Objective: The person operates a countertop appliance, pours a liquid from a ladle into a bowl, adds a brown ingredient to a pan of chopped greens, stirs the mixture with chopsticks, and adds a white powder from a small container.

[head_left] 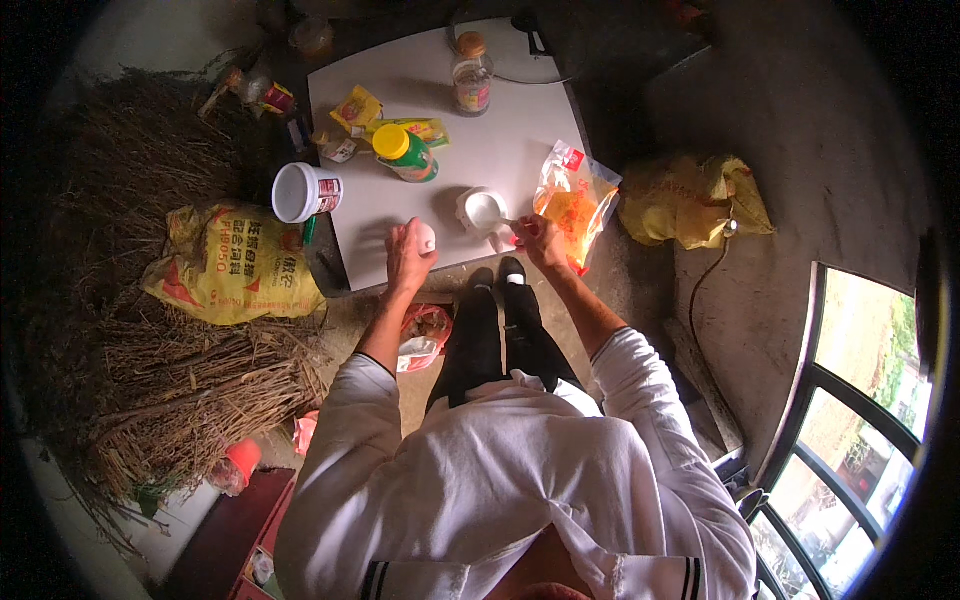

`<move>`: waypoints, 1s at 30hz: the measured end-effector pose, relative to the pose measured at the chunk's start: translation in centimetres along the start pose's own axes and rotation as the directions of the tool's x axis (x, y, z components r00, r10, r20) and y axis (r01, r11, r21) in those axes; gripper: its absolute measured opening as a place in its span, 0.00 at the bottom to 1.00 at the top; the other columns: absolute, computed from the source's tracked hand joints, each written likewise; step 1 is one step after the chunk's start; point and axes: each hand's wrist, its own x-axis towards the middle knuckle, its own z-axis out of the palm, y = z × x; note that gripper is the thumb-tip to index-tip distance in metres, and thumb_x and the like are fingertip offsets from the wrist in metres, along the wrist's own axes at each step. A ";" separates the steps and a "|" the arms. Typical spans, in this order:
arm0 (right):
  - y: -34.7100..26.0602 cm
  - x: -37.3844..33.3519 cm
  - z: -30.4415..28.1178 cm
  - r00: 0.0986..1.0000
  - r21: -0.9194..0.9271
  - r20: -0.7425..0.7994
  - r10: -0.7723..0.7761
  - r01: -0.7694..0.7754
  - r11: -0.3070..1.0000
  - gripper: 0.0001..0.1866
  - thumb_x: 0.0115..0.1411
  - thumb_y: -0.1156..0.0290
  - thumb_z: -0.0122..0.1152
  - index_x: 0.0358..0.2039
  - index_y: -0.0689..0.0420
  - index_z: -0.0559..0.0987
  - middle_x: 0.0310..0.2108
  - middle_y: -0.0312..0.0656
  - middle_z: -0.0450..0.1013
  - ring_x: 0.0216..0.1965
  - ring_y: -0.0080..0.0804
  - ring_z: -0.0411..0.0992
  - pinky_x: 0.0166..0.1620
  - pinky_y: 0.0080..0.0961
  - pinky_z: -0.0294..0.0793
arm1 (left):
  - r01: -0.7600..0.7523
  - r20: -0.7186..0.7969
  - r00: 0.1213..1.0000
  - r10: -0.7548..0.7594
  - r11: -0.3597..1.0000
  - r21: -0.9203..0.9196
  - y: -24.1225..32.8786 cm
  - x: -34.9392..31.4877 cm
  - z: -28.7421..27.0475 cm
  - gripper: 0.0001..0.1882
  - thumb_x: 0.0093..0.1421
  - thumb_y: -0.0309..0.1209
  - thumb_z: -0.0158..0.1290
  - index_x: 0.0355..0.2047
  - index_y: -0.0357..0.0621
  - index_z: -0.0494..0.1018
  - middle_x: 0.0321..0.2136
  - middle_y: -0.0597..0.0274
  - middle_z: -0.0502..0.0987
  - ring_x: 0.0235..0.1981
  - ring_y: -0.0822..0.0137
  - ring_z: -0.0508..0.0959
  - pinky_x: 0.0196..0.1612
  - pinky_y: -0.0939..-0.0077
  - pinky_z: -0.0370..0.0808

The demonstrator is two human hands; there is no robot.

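Observation:
My left hand is above the near edge of the white table, its fingers wrapped round a small, white, rounded object; its kind is too small to make out. To its right, a small white tub stands with its round mouth facing up. My right hand is closed on the handle of a spoon, whose far end lies over the tub's mouth. Just right of that hand lies a clear and orange plastic bag.
A green jar with a yellow lid, yellow packets and a glass jar stand farther back. At the table's left edge is a white bucket. Brushwood and a yellow sack lie left; another yellow sack sits right.

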 end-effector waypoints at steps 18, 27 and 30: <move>-1.5 -2.0 1.4 0.905 -0.288 -0.012 -0.425 0.404 0.868 0.08 0.60 0.69 0.62 0.33 0.59 0.84 0.28 0.47 0.80 0.29 0.39 0.79 0.36 0.32 0.79 | -0.019 -0.038 0.999 0.017 0.999 -0.048 1.0 0.3 0.1 0.40 0.43 0.27 0.66 0.58 0.43 0.65 0.47 0.48 0.70 0.51 0.46 0.69 0.57 0.53 0.67; 0.7 -1.2 1.2 0.967 0.423 0.197 0.163 -0.234 0.876 0.12 0.64 0.66 0.65 0.36 0.64 0.81 0.27 0.35 0.75 0.26 0.20 0.72 0.31 0.20 0.76 | -0.018 0.012 1.000 0.018 1.000 -0.017 1.1 0.5 -0.2 0.41 0.41 0.23 0.67 0.58 0.45 0.65 0.49 0.48 0.69 0.51 0.45 0.69 0.55 0.53 0.69; 0.3 -1.5 1.1 0.951 0.497 0.214 0.223 -0.302 0.813 0.11 0.64 0.65 0.65 0.36 0.62 0.80 0.28 0.34 0.73 0.26 0.19 0.70 0.31 0.17 0.75 | -0.021 0.005 1.000 0.021 1.000 -0.017 0.9 0.5 0.3 0.41 0.41 0.23 0.67 0.58 0.47 0.65 0.51 0.47 0.68 0.52 0.44 0.69 0.56 0.52 0.69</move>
